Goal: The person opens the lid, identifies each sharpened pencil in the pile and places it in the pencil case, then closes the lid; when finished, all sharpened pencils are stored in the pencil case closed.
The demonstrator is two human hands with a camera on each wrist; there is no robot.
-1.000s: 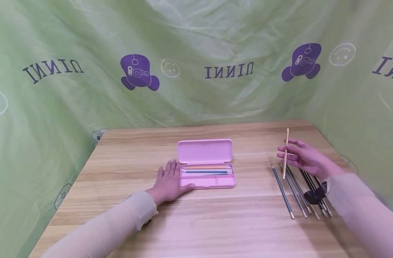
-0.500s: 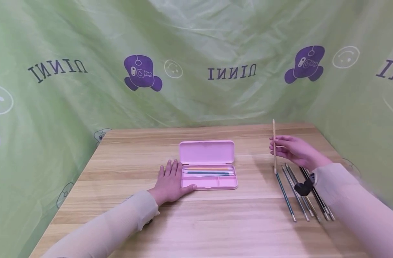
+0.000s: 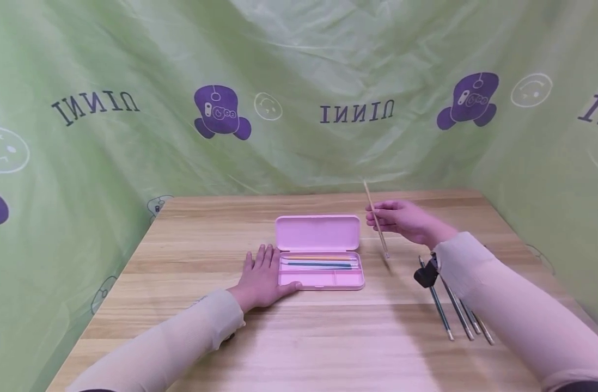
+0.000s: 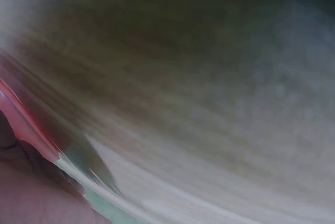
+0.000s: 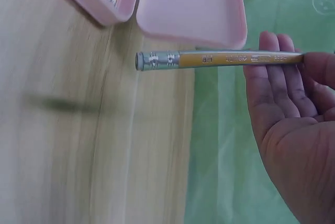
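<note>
A pink pencil case [image 3: 306, 279] lies with its lid [image 3: 317, 233] raised toward the back; several pencils [image 3: 321, 265] rest in its long rear compartment. My left hand [image 3: 261, 280] lies flat on the table at the case's left end, fingers straight and thumb along its front corner. In my right hand [image 3: 402, 220], thumb and fingers pinch a yellow pencil [image 5: 214, 59] above the table, right of the lid. In the head view it is tilted, its silver-ferruled eraser end [image 5: 157, 60] pointing down. The left wrist view is mostly blurred.
Several more pencils [image 3: 458, 313] lie on the wooden table [image 3: 328, 348] at the right, partly hidden under the right sleeve [image 3: 514, 310]. A green printed cloth [image 3: 299, 158] hangs behind and beside the table. Two smaller front compartments are in the case.
My right hand has carried the yellow pencil leftward from above the loose pencils toward the case, and the pencil's tilt has changed. My left hand has stayed beside the case.
</note>
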